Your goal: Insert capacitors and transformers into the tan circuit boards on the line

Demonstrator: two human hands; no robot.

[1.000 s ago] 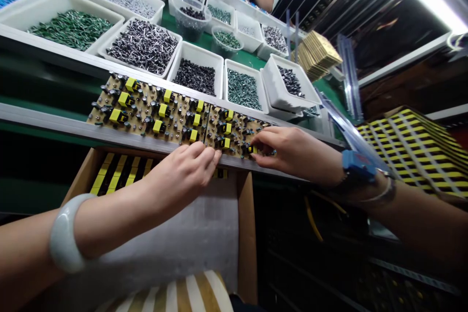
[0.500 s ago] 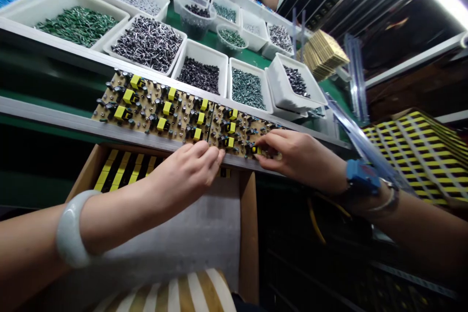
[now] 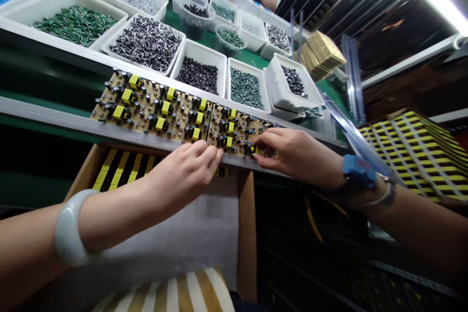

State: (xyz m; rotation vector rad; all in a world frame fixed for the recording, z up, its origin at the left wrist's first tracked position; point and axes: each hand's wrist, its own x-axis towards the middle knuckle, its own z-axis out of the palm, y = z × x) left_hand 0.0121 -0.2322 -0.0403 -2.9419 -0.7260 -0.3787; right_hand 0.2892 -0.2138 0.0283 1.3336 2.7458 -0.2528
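With parts crowded this tightly, the small yellow-and-black rectangular block (image 3: pixel 254 149) is best squared up level before any pressure, then pressed straight down; a slanted push could tip it or knock its neighbours on the tan, component-covered circuit board (image 3: pixel 241 129). Steadying that board seems worthwhile too, and the bare left hand (image 3: pixel 192 163) is well placed for it, at the board's front edge near the left corner. Its fingertips are bunched together; whether they pinch anything I cannot tell.

The block lies toward the board's front edge, right of a column of 3 similar yellow blocks (image 3: pixel 229 127). The bare right hand (image 3: pixel 292 151) comes in from the board's right, thumb and forefinger narrowed and apparently holding the block, which sits right at the fingertips, well clear of the palm.
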